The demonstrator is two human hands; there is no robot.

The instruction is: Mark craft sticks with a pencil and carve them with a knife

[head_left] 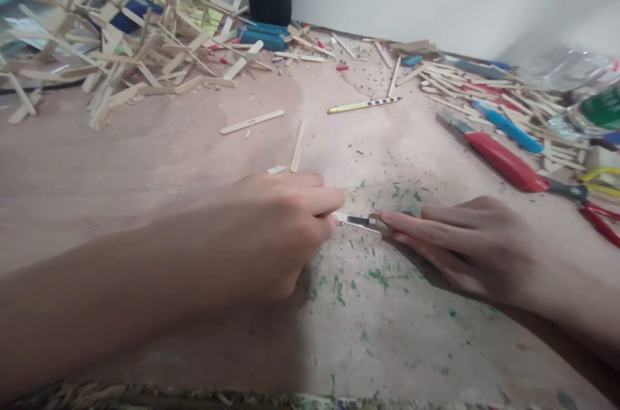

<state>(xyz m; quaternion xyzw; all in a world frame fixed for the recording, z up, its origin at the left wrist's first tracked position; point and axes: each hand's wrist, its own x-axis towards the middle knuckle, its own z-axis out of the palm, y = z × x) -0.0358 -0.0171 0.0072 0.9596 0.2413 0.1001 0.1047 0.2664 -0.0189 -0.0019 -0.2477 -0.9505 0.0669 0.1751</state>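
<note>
My left hand (285, 229) is closed, its thumb and fingertips pinching the end of a pale wooden craft stick (343, 217) low over the table. My right hand (465, 242) is closed around a small craft knife (359, 221), whose dark blade points left and lies along the stick. Its short handle is mostly covered by my right fingers. Beyond my left hand lie another craft stick (297, 148) and a small white offcut (276, 169). Farther back is a stick with a slit in it (252, 121).
A tangled heap of craft sticks (145, 42) stands at the back left. A yellow patterned pencil (364, 105) lies mid-table. At the right are a red-handled tool (506, 161), a blue pen-like tool (508, 126), more loose sticks (450, 84) and a clear bottle (581, 100).
</note>
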